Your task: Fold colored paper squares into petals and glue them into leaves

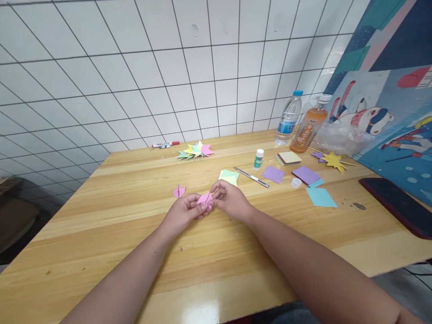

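Observation:
Both hands meet over the middle of the table around a folded piece of pink paper [204,199]. My left hand [185,209] grips its left and lower side, the thumb pressed on top. Closed at the paper's right edge is my right hand [231,199], its fingertips pinching there. Another folded pink paper piece [179,191] with pointed tips lies on the table just beyond my left hand. Behind my right hand are yellow and green paper sheets [230,176], partly covered by it.
Farther back lie folded paper stars [195,151] and markers [166,144]. A craft knife [251,177], glue stick [258,159], purple paper [273,174], blue paper [321,197], yellow star [333,162] and phone [398,204] are rightward. A water bottle [289,118] and orange drink bottle [309,125] stand near the tiled wall.

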